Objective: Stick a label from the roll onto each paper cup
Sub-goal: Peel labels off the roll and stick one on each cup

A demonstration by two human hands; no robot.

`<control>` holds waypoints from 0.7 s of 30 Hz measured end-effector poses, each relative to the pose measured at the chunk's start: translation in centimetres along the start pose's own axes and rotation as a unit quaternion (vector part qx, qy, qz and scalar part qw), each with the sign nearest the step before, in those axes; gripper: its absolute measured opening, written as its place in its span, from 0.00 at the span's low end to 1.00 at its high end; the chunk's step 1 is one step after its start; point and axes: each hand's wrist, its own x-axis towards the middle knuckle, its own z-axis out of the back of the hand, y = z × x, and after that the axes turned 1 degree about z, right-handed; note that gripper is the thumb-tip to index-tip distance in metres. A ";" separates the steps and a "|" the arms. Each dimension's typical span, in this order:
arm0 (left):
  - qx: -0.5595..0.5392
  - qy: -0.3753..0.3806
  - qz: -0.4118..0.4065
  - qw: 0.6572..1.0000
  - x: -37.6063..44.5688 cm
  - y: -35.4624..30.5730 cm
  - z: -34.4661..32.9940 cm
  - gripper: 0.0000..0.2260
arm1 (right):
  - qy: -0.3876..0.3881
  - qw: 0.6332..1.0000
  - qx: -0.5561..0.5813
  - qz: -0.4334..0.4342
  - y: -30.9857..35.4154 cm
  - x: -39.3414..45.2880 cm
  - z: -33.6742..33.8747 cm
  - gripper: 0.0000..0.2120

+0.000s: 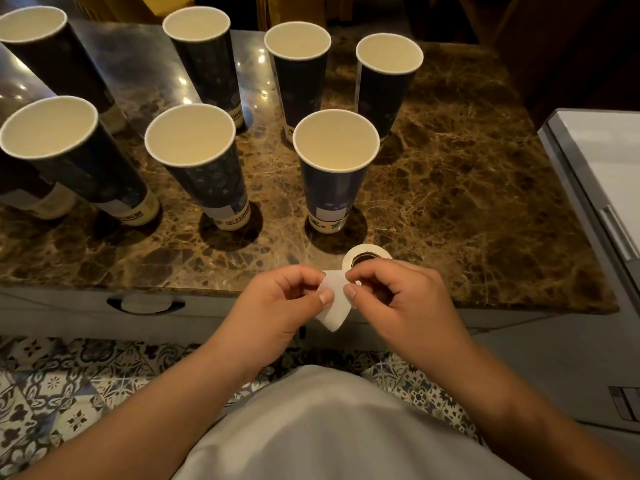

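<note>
Several tall dark-blue paper cups stand upright on a brown marble table [450, 202]; the nearest cup [334, 174] is straight ahead, with another cup [201, 164] to its left. A white label roll [367, 257] is held over the table's front edge. My right hand [391, 299] grips the roll, its fingers curled round it. My left hand [280, 303] pinches the loose white strip [332, 306] that hangs from the roll between both hands. The nearest cup shows a pale rectangle low on its side.
A grey-white cabinet or appliance [595, 161] stands at the right of the table. Below the tabletop runs a grey drawer front with a handle [145, 303]. Patterned floor tiles [69, 393] lie beneath.
</note>
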 end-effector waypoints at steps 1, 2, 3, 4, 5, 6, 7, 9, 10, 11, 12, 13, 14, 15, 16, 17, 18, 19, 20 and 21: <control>0.020 0.002 -0.010 1.000 -0.1 -0.1 0.0 0.06 | 0.004 1.000 -0.014 0.011 0.1 0.1 0.1 0.06; 0.040 0.009 -0.020 0.999 -0.1 -0.2 0.1 0.07 | 0.008 0.999 -0.026 0.022 0.2 0.1 0.3 0.07; 0.060 0.019 -0.029 0.998 -0.2 -0.3 0.2 0.08 | 0.013 0.999 -0.032 0.034 0.3 0.2 0.4 0.08; 0.081 0.029 -0.038 0.996 -0.2 -0.3 0.3 0.10 | 0.019 0.998 -0.031 0.043 0.4 0.3 0.5 0.07; 0.101 0.039 -0.047 0.993 -0.2 -0.3 0.4 0.10 | 0.025 0.998 -0.029 0.051 0.5 0.4 0.6 0.07; 0.119 0.045 -0.055 0.990 -0.2 -0.2 0.4 0.11 | 0.031 0.998 -0.029 0.056 0.6 0.5 0.7 0.06; 0.134 0.047 -0.060 0.988 -0.2 -0.2 0.5 0.11 | 0.037 0.997 -0.030 0.059 0.7 0.5 0.7 0.06; 0.154 0.049 -0.064 0.985 -0.3 -0.2 0.5 0.11 | 0.046 0.997 -0.034 0.057 0.8 0.7 0.8 0.08; 0.161 0.050 -0.066 0.984 -0.3 -0.2 0.5 0.11 | 0.051 0.997 -0.035 0.054 0.9 0.7 0.9 0.09; 0.168 0.053 -0.071 0.982 -0.3 -0.3 0.6 0.11 | 0.057 0.996 -0.036 0.051 0.9 0.7 1.0 0.10; 0.180 0.057 -0.078 0.979 -0.3 -0.3 0.6 0.11 | 0.064 0.996 -0.037 0.051 0.8 0.8 1.1 0.10; 0.197 0.059 -0.089 0.975 -0.2 -0.4 0.7 0.11 | 0.071 0.995 -0.040 0.052 0.8 0.8 1.1 0.10; 0.218 0.060 -0.102 0.969 -0.2 -0.4 0.7 0.12 | 0.076 0.995 -0.044 0.053 0.8 0.9 1.2 0.10; 0.241 0.058 -0.115 0.962 -0.2 -0.5 0.7 0.12 | 0.081 0.994 -0.046 0.055 0.8 1.0 1.2 0.10; 0.261 0.056 -0.126 0.956 -0.2 -0.6 0.7 0.12 | 0.085 0.994 -0.046 0.055 0.8 1.0 1.2 0.11; 0.275 0.054 -0.133 0.951 -0.1 -0.7 0.8 0.13 | 0.087 0.994 -0.044 0.052 0.9 1.0 1.2 0.11; 0.286 0.055 -0.138 0.947 -0.1 -0.7 0.8 0.13 | 0.089 0.994 -0.041 0.047 0.9 1.1 1.2 0.10; 0.294 0.058 -0.140 0.944 0.0 -0.8 0.8 0.13 | 0.091 0.994 -0.039 0.041 0.9 1.1 1.2 0.08; 0.299 0.062 -0.142 0.941 0.0 -0.9 0.8 0.13 | 0.094 0.994 -0.037 0.036 0.9 1.2 1.3 0.06; 0.303 0.065 -0.144 0.940 0.0 -0.9 0.8 0.13 | 0.096 0.994 -0.038 0.033 0.8 1.2 1.3 0.05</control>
